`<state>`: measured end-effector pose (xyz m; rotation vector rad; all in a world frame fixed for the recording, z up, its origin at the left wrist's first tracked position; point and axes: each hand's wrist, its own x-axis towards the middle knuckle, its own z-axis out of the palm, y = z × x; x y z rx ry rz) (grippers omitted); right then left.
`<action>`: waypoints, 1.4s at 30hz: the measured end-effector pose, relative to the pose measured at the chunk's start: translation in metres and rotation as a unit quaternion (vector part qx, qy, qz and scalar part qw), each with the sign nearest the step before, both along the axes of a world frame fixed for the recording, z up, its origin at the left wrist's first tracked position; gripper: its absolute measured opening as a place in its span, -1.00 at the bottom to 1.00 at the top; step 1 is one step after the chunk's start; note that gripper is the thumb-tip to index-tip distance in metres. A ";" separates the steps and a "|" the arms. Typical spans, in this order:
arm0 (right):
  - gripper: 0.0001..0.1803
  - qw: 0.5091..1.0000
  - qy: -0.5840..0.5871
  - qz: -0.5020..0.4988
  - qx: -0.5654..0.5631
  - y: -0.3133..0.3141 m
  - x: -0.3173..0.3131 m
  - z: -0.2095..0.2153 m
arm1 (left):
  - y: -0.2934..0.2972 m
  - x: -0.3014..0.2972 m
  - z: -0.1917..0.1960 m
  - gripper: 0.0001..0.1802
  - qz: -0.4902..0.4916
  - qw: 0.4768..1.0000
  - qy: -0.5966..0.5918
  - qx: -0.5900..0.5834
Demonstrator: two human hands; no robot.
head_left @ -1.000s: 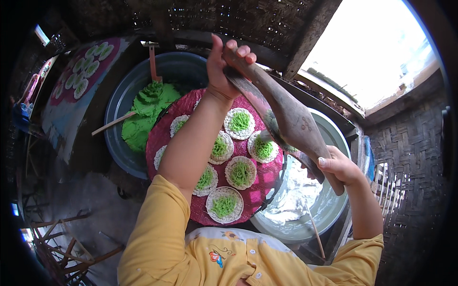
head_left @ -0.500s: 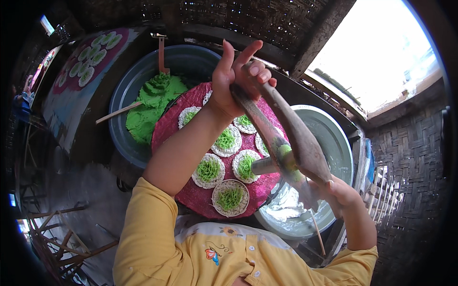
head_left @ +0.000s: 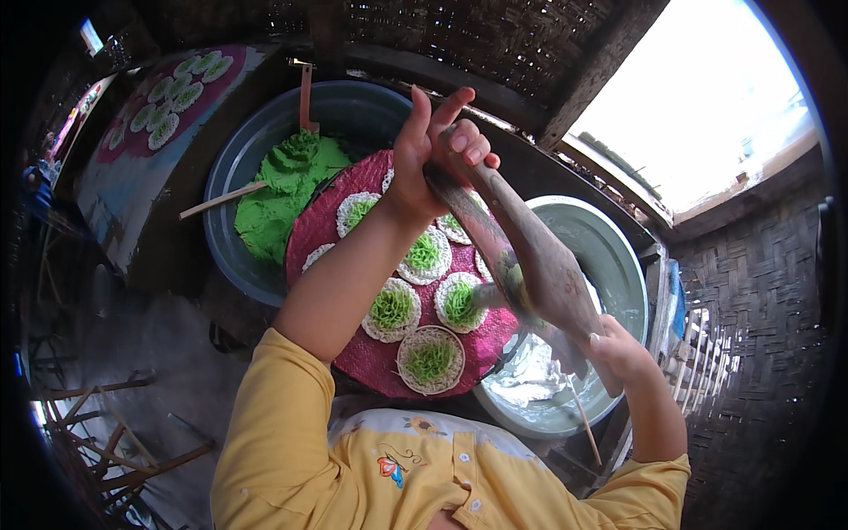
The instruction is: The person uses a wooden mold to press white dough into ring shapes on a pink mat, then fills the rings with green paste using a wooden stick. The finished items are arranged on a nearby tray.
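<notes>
I hold a worn wooden hand press (head_left: 555, 276) slantwise over the tray, its two long handles lying close side by side. My left hand (head_left: 446, 152) grips the far end, thumb and forefinger sticking out and the other fingers curled round the wood. At the near right end my right hand (head_left: 624, 348) is closed round it. A blurred metal cylinder (head_left: 488, 297) juts from the press toward the tray. Under it, white lacy discs topped with green strands, one of them a disc (head_left: 430, 359) at the near edge, lie on a round tray covered in dark pink cloth (head_left: 375, 358).
A blue basin (head_left: 231, 281) at the left holds green dough (head_left: 274, 208) with a wooden stick (head_left: 221, 200) in it. Right of the tray, a pale green basin (head_left: 623, 256) contains white dough (head_left: 530, 369). Another pink sheet (head_left: 199, 104) with discs lies far left.
My right hand and the near end of the press have shifted slightly left and up. The press's cylinder sits a little higher and is more blurred. Both hands keep their grip.
</notes>
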<state>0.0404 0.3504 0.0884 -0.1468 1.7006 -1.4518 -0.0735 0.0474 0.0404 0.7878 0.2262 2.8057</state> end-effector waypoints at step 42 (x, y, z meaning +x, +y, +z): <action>0.03 0.984 0.107 0.146 -0.007 -0.154 0.199 -0.063 | -0.231 0.267 -0.005 -0.48 -0.099 0.631 0.119 -0.761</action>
